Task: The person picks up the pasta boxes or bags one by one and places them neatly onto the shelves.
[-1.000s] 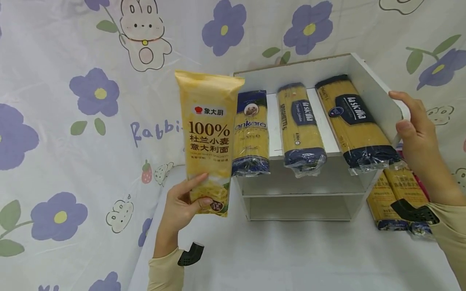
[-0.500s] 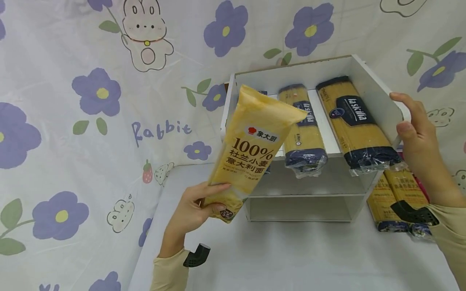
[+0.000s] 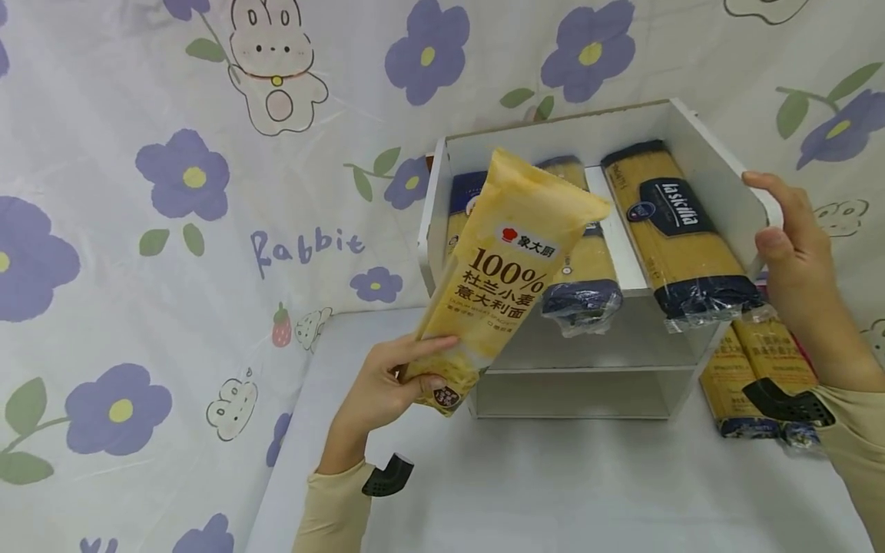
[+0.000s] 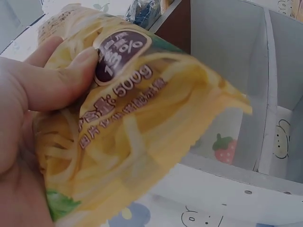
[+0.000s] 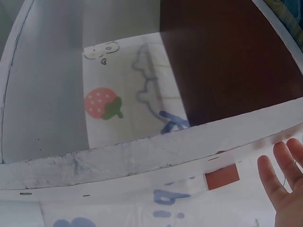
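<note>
My left hand (image 3: 390,384) grips the lower end of a yellow spaghetti packet (image 3: 501,280), thumb in front. The packet leans right before the top of a white shelf unit (image 3: 588,371). In the left wrist view, the packet's bottom end (image 4: 142,113) shows "500g". On the top shelf lie a blue-topped spaghetti packet (image 3: 466,190) and a middle spaghetti packet (image 3: 588,296), both partly hidden behind the held one, plus a La Sicilia spaghetti packet (image 3: 681,230) at right. My right hand (image 3: 798,265) holds the unit's right side panel (image 3: 726,180) at its front edge.
Several yellow packets (image 3: 767,376) stand to the right of the unit, partly behind my right forearm. The unit stands on a white surface (image 3: 553,484), with a flower-and-rabbit patterned cloth (image 3: 193,292) behind and to the left.
My left hand has moved the packet right, tilting its top rightward, from beside the unit to in front of the top shelf. The right hand has stayed on the panel.
</note>
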Available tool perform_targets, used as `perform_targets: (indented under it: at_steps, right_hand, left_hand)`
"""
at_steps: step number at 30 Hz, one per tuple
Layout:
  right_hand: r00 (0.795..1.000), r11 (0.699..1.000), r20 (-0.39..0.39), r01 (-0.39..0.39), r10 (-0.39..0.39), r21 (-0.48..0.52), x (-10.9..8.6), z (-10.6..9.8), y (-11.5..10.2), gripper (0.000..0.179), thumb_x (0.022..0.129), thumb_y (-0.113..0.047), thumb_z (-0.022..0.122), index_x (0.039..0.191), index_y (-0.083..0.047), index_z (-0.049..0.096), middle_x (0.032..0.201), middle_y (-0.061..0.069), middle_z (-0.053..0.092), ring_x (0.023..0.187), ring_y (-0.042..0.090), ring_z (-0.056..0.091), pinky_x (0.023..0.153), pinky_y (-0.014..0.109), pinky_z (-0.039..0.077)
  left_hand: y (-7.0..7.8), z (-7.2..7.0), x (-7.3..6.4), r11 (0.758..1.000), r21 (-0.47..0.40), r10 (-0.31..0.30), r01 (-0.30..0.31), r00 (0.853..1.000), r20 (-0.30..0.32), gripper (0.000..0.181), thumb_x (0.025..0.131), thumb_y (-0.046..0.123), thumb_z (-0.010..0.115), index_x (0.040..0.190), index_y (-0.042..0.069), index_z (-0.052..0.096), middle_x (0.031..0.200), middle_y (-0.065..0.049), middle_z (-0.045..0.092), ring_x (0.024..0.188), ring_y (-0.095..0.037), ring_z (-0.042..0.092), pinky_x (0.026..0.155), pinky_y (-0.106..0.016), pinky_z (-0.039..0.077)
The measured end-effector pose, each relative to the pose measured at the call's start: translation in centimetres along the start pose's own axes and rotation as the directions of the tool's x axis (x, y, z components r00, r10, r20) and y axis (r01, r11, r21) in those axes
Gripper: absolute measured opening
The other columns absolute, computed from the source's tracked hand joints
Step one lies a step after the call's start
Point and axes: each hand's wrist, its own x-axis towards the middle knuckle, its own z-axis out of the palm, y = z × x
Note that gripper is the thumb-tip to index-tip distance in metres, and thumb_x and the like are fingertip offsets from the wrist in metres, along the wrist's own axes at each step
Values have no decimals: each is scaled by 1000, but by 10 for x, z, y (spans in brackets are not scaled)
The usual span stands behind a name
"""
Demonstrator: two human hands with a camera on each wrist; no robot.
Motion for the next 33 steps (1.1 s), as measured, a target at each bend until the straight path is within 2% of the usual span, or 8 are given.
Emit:
perform_targets:
  at_steps: [5, 12, 15, 18, 22, 26, 31, 33]
  right_hand:
    - [1000, 1000, 7, -5, 5, -17, 1, -1, -2, 55, 100, -38, 57, 149, -18, 42, 137, -17, 40, 117, 4, 44, 100, 15, 40]
    - [1000, 1000, 9, -1, 1, -15, 0, -1, 0, 54, 100, -37, 56, 149, -17, 42, 136, -17, 40, 118, 4, 44, 99, 14, 41]
    - [1000, 1000, 5, 7, -7, -25, 0, -1, 0, 53, 101, -37, 55, 149, -18, 42, 136, -18, 40, 119, 4, 43, 102, 15, 39]
    - [1000, 1000, 6, 18, -17, -25, 0, 0, 1, 53, 101, -37, 55, 149, -17, 42, 135, -18, 41, 119, 4, 43, 103, 14, 38]
    - [1000, 1000, 0, 27, -27, -15, 1, 1, 1, 55, 100, -39, 56, 148, -16, 43, 134, -17, 42, 116, 3, 45, 95, 12, 40]
    - [1000, 1000, -13, 14, -14, -26, 1, 1, 1, 55, 99, -40, 57, 148, -17, 44, 133, -18, 42, 112, 3, 44, 88, 9, 40]
    - [1000, 999, -15, 3, -3, -38, 1, 0, 0, 55, 99, -39, 58, 148, -18, 44, 132, -19, 42, 111, 3, 43, 87, 8, 40]
    - [1000, 999, -17, 7, -8, -33, 1, 0, -1, 56, 98, -40, 59, 147, -17, 44, 130, -18, 42, 109, 2, 44, 82, 6, 40]
  left_hand:
    - [0, 3, 5, 1000, -19, 16, -15, 998, 60, 62, 81, -11, 71, 130, 26, 67, 119, -26, 66, 94, -8, 62, 74, -27, 57]
    - [2, 10, 10, 996, -31, -79, 86, 983, 168, 47, 85, -11, 67, 127, 9, 68, 128, -20, 65, 108, -13, 65, 81, -34, 61]
    - [0, 11, 11, 995, 10, -95, 94, 979, 182, 45, 84, -12, 68, 124, 8, 70, 123, -18, 69, 101, -11, 64, 74, -29, 60]
    - [-1, 11, 11, 994, 53, -102, 94, 977, 189, 41, 84, -10, 69, 121, 8, 72, 117, -15, 72, 89, -10, 59, 63, -22, 53]
    - [-1, 10, 11, 991, 61, -127, 117, 968, 216, 37, 84, -8, 70, 118, 8, 73, 110, -12, 73, 80, -10, 53, 54, -20, 45]
    - [-1, 11, 11, 986, 67, -167, 155, 951, 261, 40, 83, -10, 69, 117, 10, 74, 109, -9, 74, 76, -8, 52, 51, -19, 41]
    - [-3, 14, 10, 976, 115, -213, 187, 934, 288, 41, 82, -11, 71, 115, 14, 76, 114, -8, 74, 78, -7, 55, 54, -18, 44]
    - [-4, 15, 10, 970, 144, -229, 194, 929, 292, 42, 82, -11, 71, 114, 15, 76, 116, -8, 74, 84, -7, 58, 59, -19, 48]
